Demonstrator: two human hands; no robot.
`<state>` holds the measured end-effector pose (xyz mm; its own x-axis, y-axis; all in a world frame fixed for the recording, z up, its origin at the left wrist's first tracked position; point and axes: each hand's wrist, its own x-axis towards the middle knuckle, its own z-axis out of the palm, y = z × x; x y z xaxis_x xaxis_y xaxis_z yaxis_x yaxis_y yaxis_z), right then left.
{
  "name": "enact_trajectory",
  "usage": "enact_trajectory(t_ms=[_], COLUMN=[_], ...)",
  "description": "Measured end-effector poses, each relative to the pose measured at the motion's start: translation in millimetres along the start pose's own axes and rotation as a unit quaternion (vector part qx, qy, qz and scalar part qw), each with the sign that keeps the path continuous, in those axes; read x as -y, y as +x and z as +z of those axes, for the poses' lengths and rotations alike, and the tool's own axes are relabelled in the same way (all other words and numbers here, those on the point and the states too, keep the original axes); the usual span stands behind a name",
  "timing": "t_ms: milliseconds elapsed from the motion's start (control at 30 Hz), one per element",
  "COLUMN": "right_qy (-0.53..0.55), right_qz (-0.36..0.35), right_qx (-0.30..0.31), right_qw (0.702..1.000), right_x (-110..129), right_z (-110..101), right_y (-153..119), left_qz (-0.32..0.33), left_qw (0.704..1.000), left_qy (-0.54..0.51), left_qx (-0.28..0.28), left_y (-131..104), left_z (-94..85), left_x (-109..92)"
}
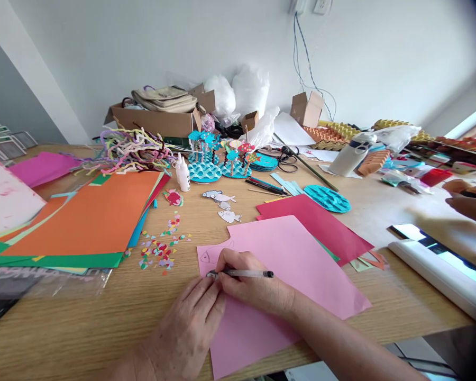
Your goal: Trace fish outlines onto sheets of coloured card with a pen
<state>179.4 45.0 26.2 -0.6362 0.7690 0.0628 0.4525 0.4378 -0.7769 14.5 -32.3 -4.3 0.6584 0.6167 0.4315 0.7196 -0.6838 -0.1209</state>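
A large pink sheet point(297, 259) lies on the wooden table, with a fish outline point(209, 256) drawn near its upper left corner. My right hand point(248, 278) is closed round a pen point(254, 273) with a clear barrel and black end; its tip is hidden by my fingers. My left hand point(196, 317) rests on the sheet's left edge, fingertips touching my right hand, and a small grey paper piece shows at the fingertips. Beyond the sheet lie white fish cutouts point(229, 216) and a red and green fish point(173, 198).
Orange paper point(83, 217) tops a stack at left, beside confetti point(158, 248). A glue bottle point(183, 174), blue wave models point(204, 172) and pipe cleaners point(135, 148) stand behind. Red paper point(321, 227) lies at right; another person's hand point(470, 203) is by a white device point(440, 280).
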Motion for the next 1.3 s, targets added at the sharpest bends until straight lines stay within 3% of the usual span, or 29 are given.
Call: enact_trajectory(t_ms=[367, 800, 1133, 1300], right_qy=[0.016, 0.024, 0.025, 0.027], right_qz=[0.025, 0.043, 0.045, 0.057], right_qx=[-0.012, -0.016, -0.021, -0.020], right_qw=[0.999, 0.999, 0.998, 0.998], right_x=[-1, 0, -3, -3], right_z=[-8, -14, -17, -17], right_y=[-2, -4, -6, -6], left_qz=[0.006, -0.034, -0.007, -0.003], left_qw=[0.997, 0.986, 0.991, 0.993], left_qy=[-0.029, -0.069, -0.030, -0.037], left_qx=[0.076, 0.149, 0.133, 0.115], left_y=[4, 12, 7, 7], left_z=[-6.3, -2.8, 14.4, 14.2], left_x=[3, 1, 2, 3])
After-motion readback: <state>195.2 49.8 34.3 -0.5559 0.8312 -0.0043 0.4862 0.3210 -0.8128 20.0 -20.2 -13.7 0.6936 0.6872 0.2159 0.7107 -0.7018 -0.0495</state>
